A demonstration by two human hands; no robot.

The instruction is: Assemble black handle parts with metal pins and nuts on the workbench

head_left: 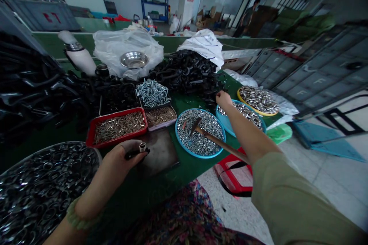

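Observation:
My left hand [128, 157] is closed on a small black part [131, 154], with a short silver metal sleeve [142, 147] standing at its end. It is above the near edge of a dark metal plate [161, 153]. My right hand [224, 99] is stretched far forward, its fingers curled together at the right edge of a pile of black parts [189, 71]. What those fingers hold, if anything, is hidden. Under my right wrist is a blue tray of metal sleeves [248, 115]. A hammer [212, 138] lies across a round blue tray of small nuts [189, 141].
A red tray of pins [119, 126], a box of small rivets [161, 116] and a box of silver screws [152, 93] stand behind the plate. Black rings [48, 187] fill a tub at left. A yellow tray of sleeves [258, 99] is at right. Someone [247, 17] stands in the background.

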